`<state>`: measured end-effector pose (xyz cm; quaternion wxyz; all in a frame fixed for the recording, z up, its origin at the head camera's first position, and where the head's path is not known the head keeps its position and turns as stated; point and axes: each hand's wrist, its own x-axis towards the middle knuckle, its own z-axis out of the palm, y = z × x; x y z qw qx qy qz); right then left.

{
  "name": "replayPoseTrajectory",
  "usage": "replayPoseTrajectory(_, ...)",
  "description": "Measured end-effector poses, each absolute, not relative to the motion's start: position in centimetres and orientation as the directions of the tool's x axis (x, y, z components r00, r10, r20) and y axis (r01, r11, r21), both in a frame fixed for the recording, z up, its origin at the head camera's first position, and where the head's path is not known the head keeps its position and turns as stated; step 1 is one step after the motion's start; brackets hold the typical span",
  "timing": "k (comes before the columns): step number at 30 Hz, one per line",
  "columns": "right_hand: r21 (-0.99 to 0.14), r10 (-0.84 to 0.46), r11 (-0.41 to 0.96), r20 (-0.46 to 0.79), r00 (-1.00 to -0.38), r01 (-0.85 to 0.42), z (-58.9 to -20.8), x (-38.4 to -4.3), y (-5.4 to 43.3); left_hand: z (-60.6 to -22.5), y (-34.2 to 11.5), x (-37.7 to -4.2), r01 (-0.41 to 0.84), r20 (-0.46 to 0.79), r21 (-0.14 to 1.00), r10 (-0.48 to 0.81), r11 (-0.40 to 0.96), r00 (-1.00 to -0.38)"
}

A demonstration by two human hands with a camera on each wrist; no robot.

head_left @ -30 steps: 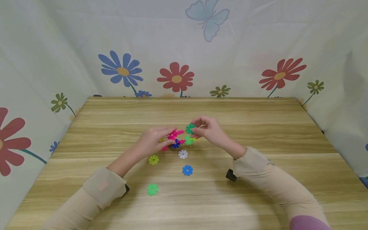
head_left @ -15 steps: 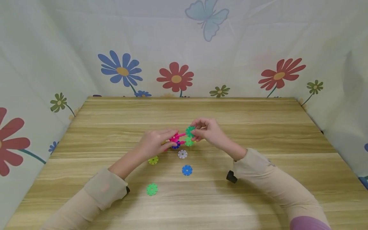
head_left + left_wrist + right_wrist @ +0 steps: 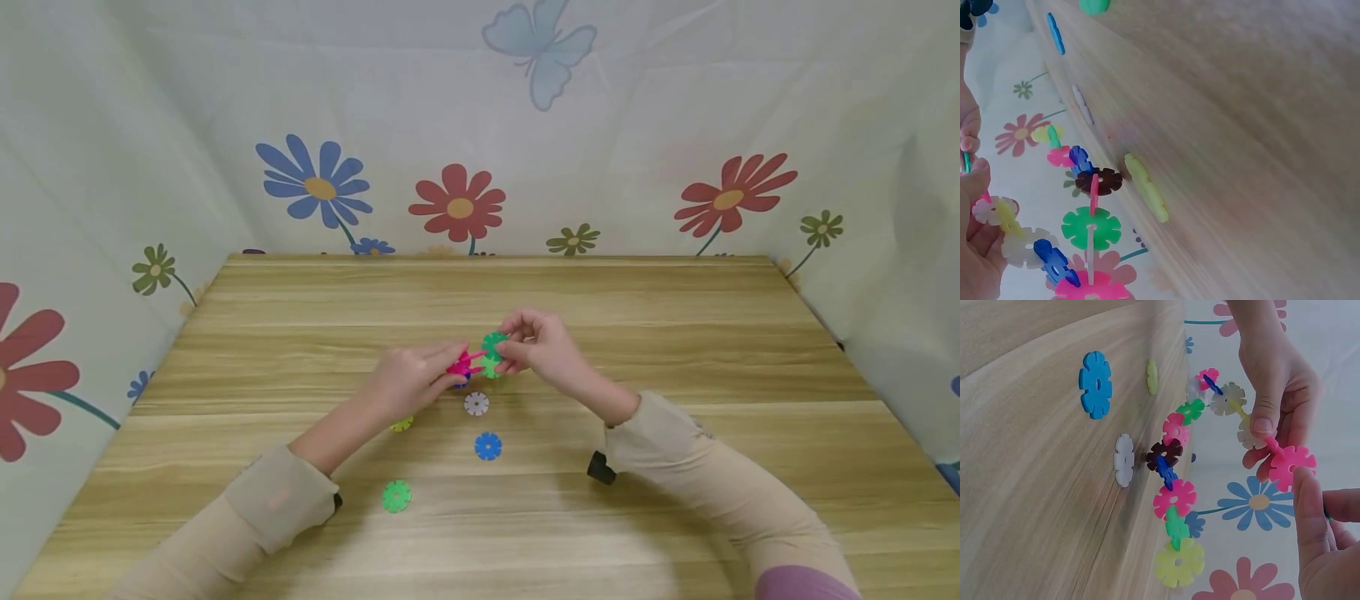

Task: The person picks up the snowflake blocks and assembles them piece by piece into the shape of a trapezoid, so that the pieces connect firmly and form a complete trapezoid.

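Note:
My left hand [image 3: 408, 379] pinches one end of a chain of flower-shaped interlocking discs [image 3: 1174, 499], with pink, blue, green, white, yellow and dark brown pieces slotted together. A pink disc [image 3: 1293, 467] sits at the held end, just past the left fingertips. My right hand [image 3: 543, 350] pinches a green disc [image 3: 493, 344] by its edge, close to that pink piece; whether the two touch, I cannot tell. In the right wrist view only a sliver of green shows between the right fingers. The chain curves down and ends in a yellow disc [image 3: 1179, 562].
Loose discs lie flat on the wooden table [image 3: 637, 300]: a white one [image 3: 476, 404], a blue one [image 3: 488, 446], a light green one [image 3: 397, 496] and a yellow-green one [image 3: 401, 425] partly under the left hand. A flower-printed curtain [image 3: 637, 100] stands behind the table.
My left hand has shifted slightly right with the chain, and its pink end has come up close to the green disc. The right hand has lowered a little, still pinching that disc.

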<state>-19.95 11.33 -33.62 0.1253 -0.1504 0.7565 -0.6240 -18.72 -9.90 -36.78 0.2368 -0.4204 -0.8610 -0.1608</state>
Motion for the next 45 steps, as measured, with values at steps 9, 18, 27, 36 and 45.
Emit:
replayPoseTrajectory(9, -0.983, -0.380, 0.177, -0.022, -0.925, -0.050, -33.7, -20.0, 11.1, -36.9, -9.8, -18.9, 0.822, 0.537, 0.077, 0.672, 0.564, -0.511)
replayPoseTrajectory(18, -0.983, -0.386, 0.179, -0.039, -0.922, -0.033, -33.9, -20.1, 10.9, -36.9, -9.8, -19.0, 0.837, 0.531, 0.051, 0.695, 0.545, -0.484)
replayPoseTrajectory(27, -0.980, -0.367, 0.198, -0.048, -0.929, -0.027, -34.1, -19.9, 10.7, -37.1, -9.8, -18.9, 0.845, 0.541, 0.022, 0.705, 0.534, -0.459)
replayPoseTrajectory(36, -0.979, -0.323, 0.198, -0.018, -0.946, -0.050, -34.5, -19.2, 10.4, -37.4, -10.0, -18.8, 0.845, 0.549, 0.034, 0.697, 0.534, -0.462)
replayPoseTrajectory(45, -0.988, -0.281, 0.141, 0.022, -0.959, -0.064, -35.2, -18.7, 10.0, -37.4, -10.0, -18.7, 0.852, 0.556, 0.042, 0.696, 0.522, -0.454)
